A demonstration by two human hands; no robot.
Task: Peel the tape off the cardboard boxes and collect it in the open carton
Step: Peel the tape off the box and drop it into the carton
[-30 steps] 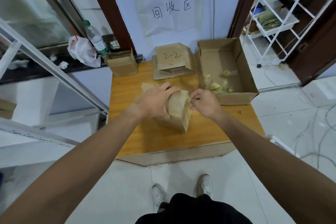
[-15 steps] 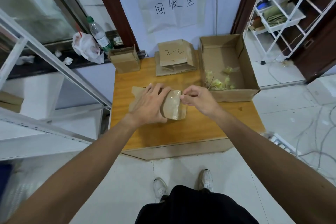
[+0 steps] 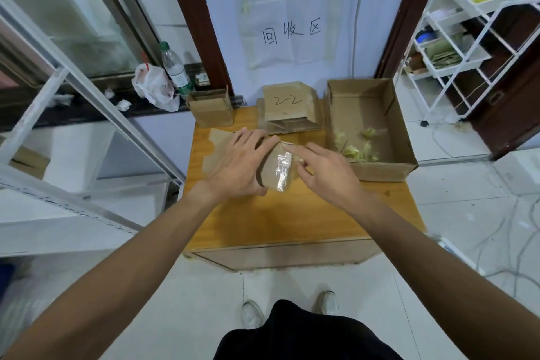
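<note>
wooden table (image 3: 292,219) fills the middle of the view, set against the wall. white wire rack (image 3: 467,38) stands off to the right on the floor. open carton (image 3: 382,172) sits on the table's right back corner, flaps up. stack of flattened boxes (image 3: 287,105) marked "2-2" is just left of the carton, at the table's back edge. small box (image 3: 210,109) stands at the back left corner, well apart from the carton.

the cardboard box (image 3: 270,168) being worked on lies mid-table, left of the carton, with one flap sticking out to the left. left hand (image 3: 236,166) lies on top of it, fingers spread and mostly straight, pressing it down. right hand (image 3: 324,169) is at the box's right side: index finger straight with its tip on the far end of the tape, thumb at the box's right edge, other fingers curled. can't tell if it has a tape edge pinched.

plastic bottle (image 3: 175,70) and a white bag (image 3: 152,86) are on the dark ledge, left of the table.

tape strip (image 3: 283,168), clear and shiny, runs along the box top, stuck down. yellowish tape scraps (image 3: 359,149) lie on the carton floor, near its front wall.
</note>
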